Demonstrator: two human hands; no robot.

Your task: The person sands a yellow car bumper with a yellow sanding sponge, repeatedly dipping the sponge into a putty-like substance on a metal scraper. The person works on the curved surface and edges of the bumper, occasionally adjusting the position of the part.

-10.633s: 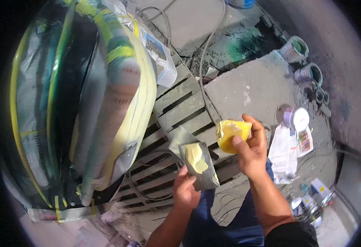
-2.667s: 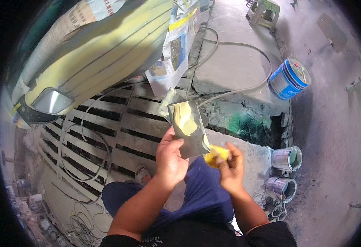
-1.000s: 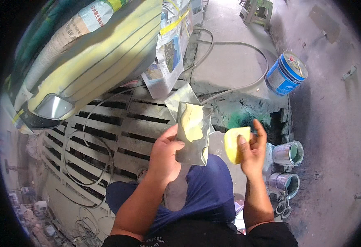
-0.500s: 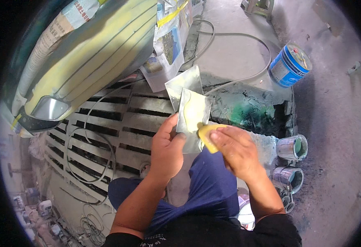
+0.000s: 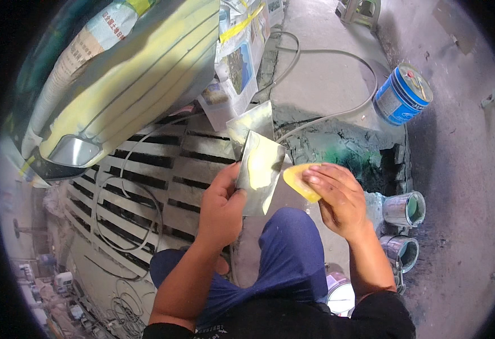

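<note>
In my left hand [image 5: 223,200] is a thin metal plate [image 5: 253,198], gripped along its left edge with the thumb on top. A patch of pale yellow putty [image 5: 262,165] covers much of its face. A second smeared plate [image 5: 254,121] shows just beyond it; whether my left hand holds that too, I cannot tell. My right hand [image 5: 340,198] pinches a yellow putty spreader [image 5: 299,179] between thumb and fingers. The spreader is just right of the plate, apart from it, above my bent knee.
At upper left stands a yellow-coated body panel [image 5: 129,85], partly masked with newspaper [image 5: 236,73]. Slatted floor grating [image 5: 140,203] and a hose [image 5: 366,68] lie below. On the right are a blue can [image 5: 402,95] and two open tins [image 5: 404,209]; another can [image 5: 340,296] stands beside my leg.
My right hand has drawn the spreader off the plate, to the right. The front plate has shifted slightly down and left, and the putty patch on it has a different shape.
</note>
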